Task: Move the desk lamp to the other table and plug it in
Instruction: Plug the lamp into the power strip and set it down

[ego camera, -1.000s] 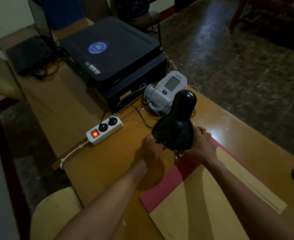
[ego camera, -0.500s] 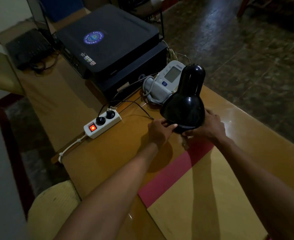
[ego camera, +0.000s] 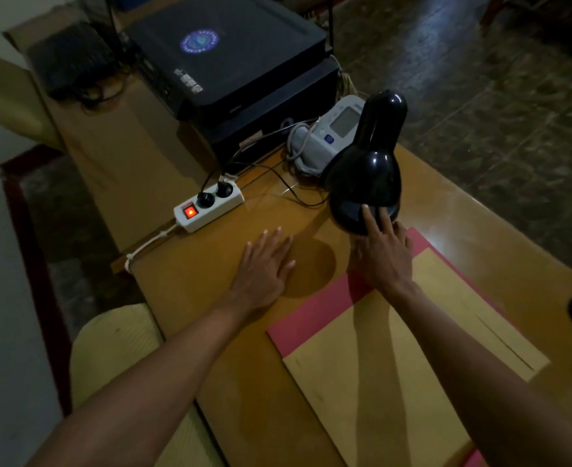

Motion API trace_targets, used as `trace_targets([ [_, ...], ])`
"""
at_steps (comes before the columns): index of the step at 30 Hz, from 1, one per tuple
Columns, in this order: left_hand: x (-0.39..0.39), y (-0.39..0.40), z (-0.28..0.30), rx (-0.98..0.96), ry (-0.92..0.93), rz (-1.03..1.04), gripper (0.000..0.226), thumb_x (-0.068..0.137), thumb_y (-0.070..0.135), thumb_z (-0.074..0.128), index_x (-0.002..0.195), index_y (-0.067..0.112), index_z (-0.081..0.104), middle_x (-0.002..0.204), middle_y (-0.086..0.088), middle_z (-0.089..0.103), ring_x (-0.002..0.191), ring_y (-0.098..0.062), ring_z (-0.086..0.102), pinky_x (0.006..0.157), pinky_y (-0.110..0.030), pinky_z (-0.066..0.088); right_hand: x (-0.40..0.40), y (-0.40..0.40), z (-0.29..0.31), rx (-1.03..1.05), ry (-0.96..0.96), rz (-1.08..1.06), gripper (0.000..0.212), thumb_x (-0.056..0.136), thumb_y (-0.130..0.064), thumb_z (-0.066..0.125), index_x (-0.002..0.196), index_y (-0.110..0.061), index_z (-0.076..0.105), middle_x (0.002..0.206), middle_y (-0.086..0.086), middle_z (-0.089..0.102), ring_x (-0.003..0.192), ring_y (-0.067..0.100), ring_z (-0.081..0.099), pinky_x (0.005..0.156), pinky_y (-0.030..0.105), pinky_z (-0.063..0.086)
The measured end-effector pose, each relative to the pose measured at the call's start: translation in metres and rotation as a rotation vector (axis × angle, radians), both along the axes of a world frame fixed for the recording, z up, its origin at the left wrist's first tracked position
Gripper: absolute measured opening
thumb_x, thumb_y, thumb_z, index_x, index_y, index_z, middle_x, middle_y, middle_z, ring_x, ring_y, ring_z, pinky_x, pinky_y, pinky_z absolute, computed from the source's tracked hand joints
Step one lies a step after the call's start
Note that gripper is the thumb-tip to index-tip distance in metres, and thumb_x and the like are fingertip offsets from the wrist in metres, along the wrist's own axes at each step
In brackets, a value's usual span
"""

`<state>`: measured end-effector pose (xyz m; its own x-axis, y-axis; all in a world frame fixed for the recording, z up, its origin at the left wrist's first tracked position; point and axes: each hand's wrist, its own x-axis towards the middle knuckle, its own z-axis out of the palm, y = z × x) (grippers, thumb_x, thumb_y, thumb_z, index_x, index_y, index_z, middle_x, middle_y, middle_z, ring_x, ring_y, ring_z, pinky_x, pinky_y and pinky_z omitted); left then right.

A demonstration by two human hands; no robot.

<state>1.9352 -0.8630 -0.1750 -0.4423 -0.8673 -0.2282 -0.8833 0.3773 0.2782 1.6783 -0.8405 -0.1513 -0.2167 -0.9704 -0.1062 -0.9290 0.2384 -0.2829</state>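
Left hand lies flat, fingers spread, on the glossy brown wooden table, holding nothing. Right hand has fingers extended, fingertips touching the glossy black bell-shaped desk lamp shade's lower rim; any grip underneath is unclear. Beyond, a white power strip with lit red switch carries two black plugs.

A: Where's the desk lamp?
B: Right of centre, black shade down on the table, with the right hand fingertips touching its lower rim.
A: And the left hand?
B: Spread flat at centre, empty. Above it, the power strip, switch glowing red, holds two black plugs.
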Motion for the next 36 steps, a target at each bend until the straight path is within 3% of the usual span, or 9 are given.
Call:
trace_targets([
  [4, 0.023, 0.027, -0.007, 0.007, 0.003, 0.053, 0.06, 0.1, 0.056, 0.012, 0.155, 0.037, -0.004, 0.166, 0.006, -0.008, 0.152, -0.02, -0.012, 0.121, -0.049, -0.006, -0.008, 0.001, -0.002, -0.021, 0.006, 0.033, 0.065, 0.103, -0.048, 0.041, 0.161, -0.031, 0.016, 0.17, 0.006, 0.012, 0.148, 0.041, 0.025, 0.113, 0.055, 0.033],
  [8, 0.022, 0.034, -0.021, -0.112, 0.034, 0.084, 0.059, 0.101, 0.055, 0.01, 0.155, 0.037, 0.0, 0.166, 0.007, -0.002, 0.152, -0.018, -0.009, 0.122, -0.049, -0.004, -0.012, 0.008, -0.016, -0.066, 0.036, 0.057, 0.063, 0.105, -0.049, 0.034, 0.162, -0.032, 0.012, 0.171, 0.003, 0.008, 0.151, 0.039, 0.019, 0.116, 0.055, 0.028],
  [13, 0.021, 0.037, -0.019, -0.128, 0.039, 0.103, 0.057, 0.102, 0.053, 0.013, 0.155, 0.038, 0.003, 0.166, 0.008, 0.0, 0.152, -0.018, -0.007, 0.122, -0.051, -0.004, -0.007, 0.008, -0.022, -0.084, 0.062, 0.048, 0.063, 0.106, -0.048, 0.031, 0.162, -0.031, 0.009, 0.171, 0.007, 0.005, 0.152, 0.039, 0.017, 0.12, 0.054, 0.022],
  [22, 0.02, 0.036, -0.022, -0.174, 0.055, 0.105, 0.058, 0.101, 0.053, 0.013, 0.155, 0.037, 0.006, 0.166, 0.007, 0.004, 0.152, -0.016, -0.005, 0.122, -0.051, 0.0, 0.0, 0.004, -0.021, -0.146, 0.08, -0.052, 0.059, 0.105, -0.04, 0.044, 0.16, -0.029, 0.025, 0.166, 0.017, 0.019, 0.14, 0.044, 0.037, 0.113, 0.053, 0.034],
  [25, 0.021, 0.036, -0.026, -0.198, 0.059, 0.107, 0.058, 0.1, 0.053, 0.014, 0.155, 0.037, 0.007, 0.166, 0.007, 0.006, 0.152, -0.016, -0.003, 0.123, -0.051, 0.001, 0.0, 0.007, -0.021, -0.191, 0.019, -0.12, 0.057, 0.102, -0.035, 0.048, 0.156, -0.031, 0.033, 0.164, 0.012, 0.026, 0.135, 0.041, 0.04, 0.107, 0.051, 0.038],
  [36, 0.02, 0.038, -0.023, -0.22, 0.044, 0.117, 0.058, 0.1, 0.05, 0.019, 0.155, 0.036, 0.011, 0.166, 0.007, 0.007, 0.153, -0.017, -0.001, 0.123, -0.049, 0.001, -0.001, 0.004, -0.021, -0.18, 0.128, -0.073, 0.062, 0.097, -0.032, 0.054, 0.155, -0.035, 0.033, 0.158, 0.015, 0.033, 0.124, 0.043, 0.048, 0.103, 0.051, 0.038],
])
